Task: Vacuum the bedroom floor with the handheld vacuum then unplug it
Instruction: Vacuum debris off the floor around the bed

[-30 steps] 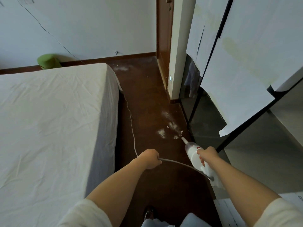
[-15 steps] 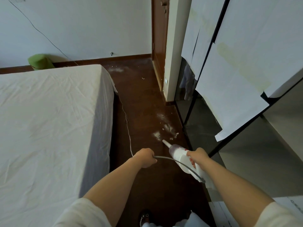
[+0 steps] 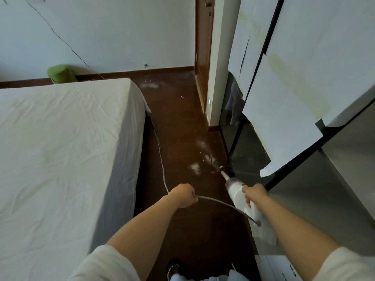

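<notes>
**Inspector:** Position of the appliance?

**Assistant:** The white plastic handheld vacuum (image 3: pixel 236 191) is in the right hand (image 3: pixel 254 193), fingers wrapped tight round its handle. It is angled down and away from the person, low over the dark brown floor (image 3: pixel 182 122) between the bed and the wardrobe. Its narrow tapered nozzle (image 3: pixel 223 175) points at a patch of pale dust and small crumbs (image 3: pixel 205 161), with the tip just beside the nearest crumbs.

**Inspector:** Left hand?

**Assistant:** The left hand (image 3: pixel 183 194) is clenched on the thin grey power cord (image 3: pixel 223 204). From that fist the cord arcs right to the rear end of the vacuum; on the other side it trails away along the floor, close to the side of the bed.

**Inspector:** Surroundings?

**Assistant:** A bed with a creased white sheet (image 3: pixel 60 149) fills the left side. On the right stands a dark glass-fronted wardrobe with white paper sheets over its doors (image 3: pixel 284 118). A second dusty patch (image 3: pixel 150 85) lies farther off, near the brown skirting board (image 3: pixel 162 70). A round green object (image 3: pixel 60 74) sits against the white wall behind the bed. Whether the cord is plugged in cannot be told.
</notes>
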{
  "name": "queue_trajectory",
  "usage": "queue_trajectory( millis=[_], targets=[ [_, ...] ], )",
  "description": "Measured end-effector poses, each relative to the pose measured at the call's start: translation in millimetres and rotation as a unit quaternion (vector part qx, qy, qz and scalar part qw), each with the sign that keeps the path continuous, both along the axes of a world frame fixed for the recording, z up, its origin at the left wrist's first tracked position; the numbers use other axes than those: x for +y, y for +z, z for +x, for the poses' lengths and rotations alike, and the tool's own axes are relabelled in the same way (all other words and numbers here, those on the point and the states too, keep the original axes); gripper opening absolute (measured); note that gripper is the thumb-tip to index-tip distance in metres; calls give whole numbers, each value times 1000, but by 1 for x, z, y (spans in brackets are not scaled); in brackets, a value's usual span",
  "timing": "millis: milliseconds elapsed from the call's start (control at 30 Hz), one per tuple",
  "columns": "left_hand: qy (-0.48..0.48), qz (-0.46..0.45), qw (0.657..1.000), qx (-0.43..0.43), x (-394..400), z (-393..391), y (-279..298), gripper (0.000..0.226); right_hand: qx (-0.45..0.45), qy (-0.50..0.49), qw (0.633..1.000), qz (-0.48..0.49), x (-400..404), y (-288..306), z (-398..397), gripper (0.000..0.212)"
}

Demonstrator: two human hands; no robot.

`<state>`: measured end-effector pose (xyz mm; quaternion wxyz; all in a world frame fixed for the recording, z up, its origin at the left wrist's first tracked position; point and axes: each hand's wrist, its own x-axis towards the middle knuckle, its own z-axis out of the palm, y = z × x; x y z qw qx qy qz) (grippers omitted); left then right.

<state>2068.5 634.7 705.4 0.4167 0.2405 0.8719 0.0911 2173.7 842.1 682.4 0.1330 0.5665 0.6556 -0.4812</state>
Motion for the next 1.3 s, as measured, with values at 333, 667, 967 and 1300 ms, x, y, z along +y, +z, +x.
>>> queue_trajectory(
  millis=[333, 667, 967, 1300],
  targets=[
    [6, -7, 1000, 7, 7, 6, 0, 24, 3, 20, 1000, 10, 11, -4, -1, 18],
    [16, -8, 1000, 8, 7, 0, 5, 27, -2, 66, 998, -5, 2, 0, -9, 23],
    [15, -8, 1000, 8, 10, 1, 9, 28, -25, 52, 998, 6, 6, 2, -10, 39],
    [16, -9, 1000, 4, 9, 6, 3, 25, -18, 90, 996, 14, 17, 11, -11, 20]
  ],
)
